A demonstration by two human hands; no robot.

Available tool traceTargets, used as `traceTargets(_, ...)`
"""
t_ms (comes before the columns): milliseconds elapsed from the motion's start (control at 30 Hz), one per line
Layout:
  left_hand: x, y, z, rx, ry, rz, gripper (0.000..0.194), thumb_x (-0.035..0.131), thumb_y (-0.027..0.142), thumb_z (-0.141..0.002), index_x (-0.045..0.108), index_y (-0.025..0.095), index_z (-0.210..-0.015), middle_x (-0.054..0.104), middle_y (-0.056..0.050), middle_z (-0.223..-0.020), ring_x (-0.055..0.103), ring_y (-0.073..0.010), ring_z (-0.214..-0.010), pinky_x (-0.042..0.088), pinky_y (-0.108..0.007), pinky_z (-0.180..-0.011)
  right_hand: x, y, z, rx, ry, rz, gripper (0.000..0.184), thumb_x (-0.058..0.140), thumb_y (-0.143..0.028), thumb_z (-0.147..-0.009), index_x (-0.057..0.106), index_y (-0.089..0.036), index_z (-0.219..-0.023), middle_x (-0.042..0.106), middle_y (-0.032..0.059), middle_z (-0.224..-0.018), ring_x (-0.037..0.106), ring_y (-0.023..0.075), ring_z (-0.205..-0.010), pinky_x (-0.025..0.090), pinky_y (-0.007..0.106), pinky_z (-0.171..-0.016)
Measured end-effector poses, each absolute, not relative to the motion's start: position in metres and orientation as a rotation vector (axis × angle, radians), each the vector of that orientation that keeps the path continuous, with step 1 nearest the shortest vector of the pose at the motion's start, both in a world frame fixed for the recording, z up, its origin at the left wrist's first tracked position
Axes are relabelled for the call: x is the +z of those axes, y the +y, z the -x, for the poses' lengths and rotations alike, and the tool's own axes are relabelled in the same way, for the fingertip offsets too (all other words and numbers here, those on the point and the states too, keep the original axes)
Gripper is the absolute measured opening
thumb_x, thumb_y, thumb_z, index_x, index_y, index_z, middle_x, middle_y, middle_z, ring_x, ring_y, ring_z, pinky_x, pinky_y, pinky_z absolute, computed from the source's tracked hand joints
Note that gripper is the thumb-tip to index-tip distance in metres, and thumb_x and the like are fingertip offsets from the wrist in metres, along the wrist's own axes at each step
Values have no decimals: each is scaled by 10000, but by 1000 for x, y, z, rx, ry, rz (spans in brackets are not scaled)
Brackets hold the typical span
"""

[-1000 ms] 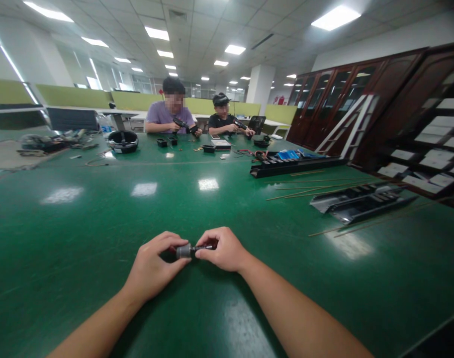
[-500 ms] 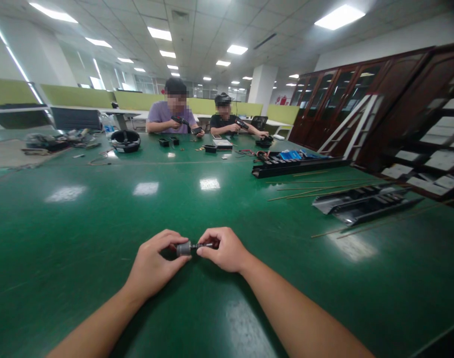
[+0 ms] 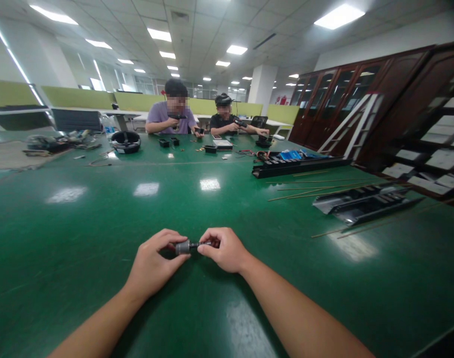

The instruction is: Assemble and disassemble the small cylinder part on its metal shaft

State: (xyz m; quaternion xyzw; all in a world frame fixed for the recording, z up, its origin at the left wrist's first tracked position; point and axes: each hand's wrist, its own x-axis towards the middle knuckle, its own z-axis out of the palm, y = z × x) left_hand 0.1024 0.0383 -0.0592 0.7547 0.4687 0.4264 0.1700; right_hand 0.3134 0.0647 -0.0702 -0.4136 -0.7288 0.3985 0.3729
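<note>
My left hand (image 3: 152, 263) has its thumb and fingers closed around a grey metal cylinder (image 3: 182, 247), which lies on its side low over the green table (image 3: 137, 318). From the cylinder's right end a thin dark shaft (image 3: 194, 245) runs toward my right hand. Thumb and fingertips of my right hand (image 3: 228, 251) pinch this shaft, and its far end is hidden in the curled fingers. The cylinder's left end is partly covered by my left fingers. Cylinder and shaft lie in one line, and a small gap separates my two hands.
Thin rods (image 3: 305, 196) and dark metal channels (image 3: 376, 206) lie to the right. A longer black channel (image 3: 301, 165) sits behind them. Across the table, two people hold power drills. A black headset (image 3: 125, 141) and small black trays (image 3: 211, 149) stand at the far side.
The cylinder shifts very slightly left, and a little more shaft shows beside my right fingertips. Both hands keep their grip. Across the table, one person's drill has tilted.
</note>
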Motion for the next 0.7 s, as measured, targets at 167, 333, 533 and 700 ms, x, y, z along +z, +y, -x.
traceTargets(167,-59,37,-101,1212,1337,-2123,208,757,287,-743,713,225,-937,665,-34,-953,653,-175,-846,554,-278,-728,-71,65,-313,1065,-1845,1076,114,664,-251,-764,690,-147,-804,571,-17,-621,486,102,-552,363,202,-505)
traceTargets(333,-61,38,-100,1225,1341,-2106,220,762,299,-740,717,223,-942,663,-43,-962,656,-181,-849,561,-283,-738,-71,66,-314,1042,-1839,1088,118,663,-253,-760,688,-149,-811,589,-9,-632,506,108,-561,378,205,-515)
traceTargets(533,-60,39,-101,1223,1329,-2094,218,754,306,-747,717,216,-941,663,-55,-968,660,-190,-855,578,-290,-725,-70,66,-315,1040,-1827,1091,107,667,-246,-754,680,-151,-802,583,-11,-630,499,106,-560,381,202,-515)
traceTargets(700,-60,39,-101,1231,1333,-2054,228,751,316,-748,716,211,-947,665,-59,-977,667,-195,-852,593,-302,-738,-69,67,-316,1041,-1816,1086,96,657,-239,-754,670,-152,-792,580,-15,-617,498,105,-549,382,202,-511)
